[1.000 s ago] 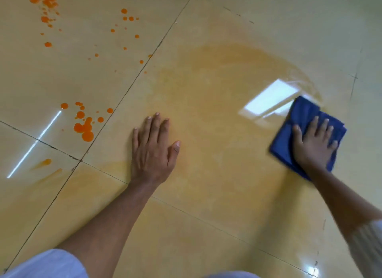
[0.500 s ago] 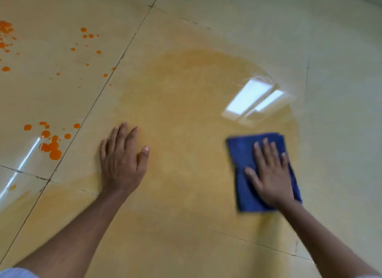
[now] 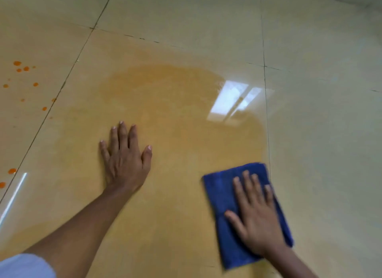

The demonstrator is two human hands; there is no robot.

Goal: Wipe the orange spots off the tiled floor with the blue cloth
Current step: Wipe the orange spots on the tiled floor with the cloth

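Pressing flat with spread fingers, the right hand point(image 3: 257, 219) covers the blue cloth point(image 3: 222, 197), its long axis running away from the person; the left hand point(image 3: 124, 159) lies left of it, fingers close together, thumb out.

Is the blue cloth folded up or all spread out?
Folded. The cloth is a thick, neat rectangle under the flat right hand, not spread wide.

One head-worn camera looks forward and steeply down at the tiled floor point(image 3: 186, 19) from close above, with both forearms entering from the bottom edge (the wide angle bends the grout lines outward). The left hand point(image 3: 124, 159) sits near centre, the right hand point(image 3: 256, 215) lower right; no second view overlaps
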